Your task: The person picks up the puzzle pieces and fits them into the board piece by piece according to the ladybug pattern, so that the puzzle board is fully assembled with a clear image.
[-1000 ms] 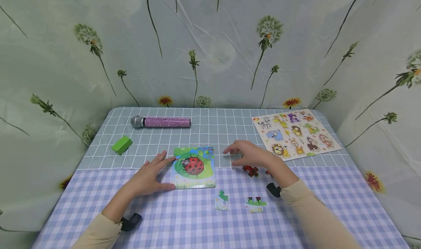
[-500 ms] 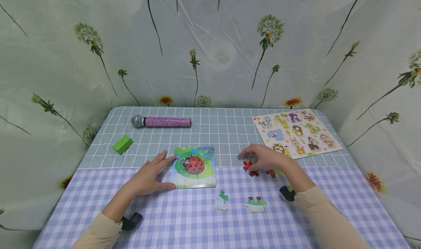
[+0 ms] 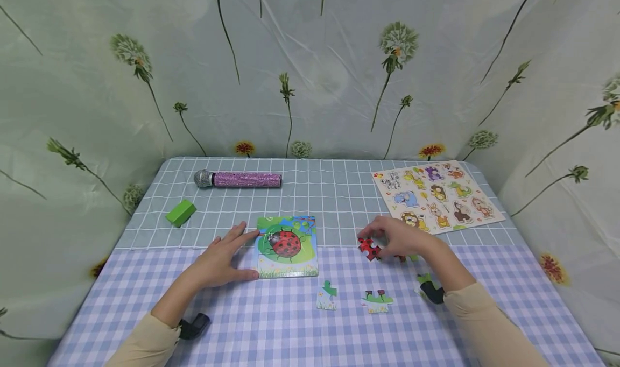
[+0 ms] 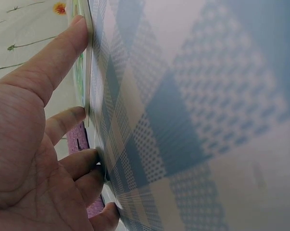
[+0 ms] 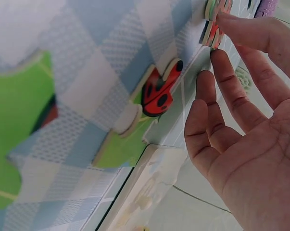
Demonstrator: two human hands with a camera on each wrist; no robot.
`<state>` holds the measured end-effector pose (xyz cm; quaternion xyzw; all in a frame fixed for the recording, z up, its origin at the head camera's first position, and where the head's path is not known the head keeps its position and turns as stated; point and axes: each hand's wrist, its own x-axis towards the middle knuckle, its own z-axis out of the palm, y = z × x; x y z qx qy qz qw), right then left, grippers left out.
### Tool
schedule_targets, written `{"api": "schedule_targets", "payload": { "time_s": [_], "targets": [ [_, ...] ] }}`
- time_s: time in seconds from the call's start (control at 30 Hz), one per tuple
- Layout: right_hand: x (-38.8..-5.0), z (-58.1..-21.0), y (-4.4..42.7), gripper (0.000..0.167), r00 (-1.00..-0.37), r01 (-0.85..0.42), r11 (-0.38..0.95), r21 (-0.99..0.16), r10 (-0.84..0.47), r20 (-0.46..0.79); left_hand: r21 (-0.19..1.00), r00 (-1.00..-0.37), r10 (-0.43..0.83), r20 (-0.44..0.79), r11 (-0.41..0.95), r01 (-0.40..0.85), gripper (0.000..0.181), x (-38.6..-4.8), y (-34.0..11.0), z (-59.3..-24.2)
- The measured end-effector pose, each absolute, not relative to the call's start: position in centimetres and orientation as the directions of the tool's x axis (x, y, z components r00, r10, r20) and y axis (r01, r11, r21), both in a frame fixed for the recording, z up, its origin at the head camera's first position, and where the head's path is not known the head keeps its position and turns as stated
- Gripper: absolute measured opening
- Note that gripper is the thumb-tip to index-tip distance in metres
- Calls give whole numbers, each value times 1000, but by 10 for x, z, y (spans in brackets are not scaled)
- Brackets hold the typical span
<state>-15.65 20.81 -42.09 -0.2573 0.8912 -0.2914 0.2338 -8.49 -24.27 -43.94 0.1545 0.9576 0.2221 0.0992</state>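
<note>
A square ladybug picture board (image 3: 306, 259) lies flat on the checked cloth. My left hand (image 3: 215, 262) rests at its left side, thumb by the lower corner and index finger on the upper edge, fingers spread. To the right, my right hand (image 3: 399, 237) pinches a red puzzle piece (image 3: 370, 248) with black spots between thumb and index finger, at the cloth. In the right wrist view the other fingers are loosely bent, and a red-and-green puzzle piece (image 5: 159, 98) lies beside them. A larger green puzzle piece (image 5: 19, 130) is nearer that camera.
Two puzzle pieces, one with grass and flowers (image 3: 326, 297) and one with dark feet shapes (image 3: 377, 301), lie in front. An animal board (image 3: 450, 208) stands back right. A purple microphone (image 3: 247, 180) and green block (image 3: 181, 213) lie back left.
My right hand has moved right and slightly down to the red puzzle piece, and its thumb and index finger have closed on it. My left hand has stayed at the board.
</note>
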Motion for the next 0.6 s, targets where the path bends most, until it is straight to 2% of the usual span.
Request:
{"api": "schedule_targets", "payload": {
  "time_s": [0.23,0.6],
  "targets": [
    [-152,-424,209,62,-765,-330,706,-627,-589,-260,454,-933,342,-115,853,257,99,-84,-242,-438],
    [-151,-427,209,55,-774,-349,713,-608,-585,-242,450,-930,345,-129,856,255,100,-84,-240,-436]
  ]
}}
